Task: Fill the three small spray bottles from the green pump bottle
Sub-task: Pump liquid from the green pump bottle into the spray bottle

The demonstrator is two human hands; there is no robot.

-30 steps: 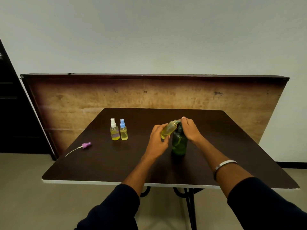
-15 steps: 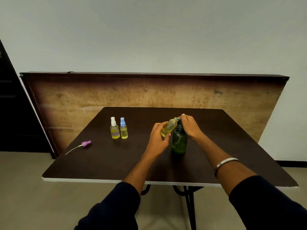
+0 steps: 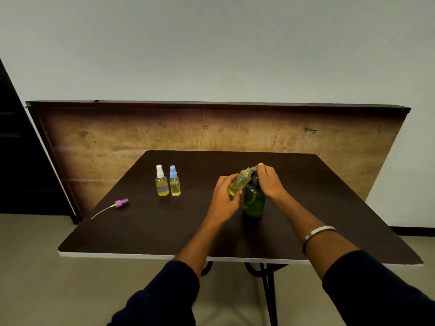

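The green pump bottle (image 3: 253, 203) stands upright near the middle of the dark table (image 3: 146, 229). My right hand (image 3: 270, 182) rests over its pump head, fingers curled on it. My left hand (image 3: 224, 197) grips an uncapped small bottle (image 3: 240, 182) with yellow liquid, tilted so its mouth meets the pump's nozzle. Two capped small spray bottles stand side by side at the back left: one with a white cap (image 3: 162, 181), one with a blue cap (image 3: 175, 181). Both hold yellow liquid. A purple spray cap (image 3: 121, 203) with its thin tube lies near the table's left edge.
A wooden board (image 3: 117, 140) leans against the wall behind the table. The table's white front edge (image 3: 117, 255) runs just ahead of my forearms. A dark cabinet (image 3: 21, 161) stands at the left.
Both hands and the bottles stay in the same pose. Only the view has shifted slightly.
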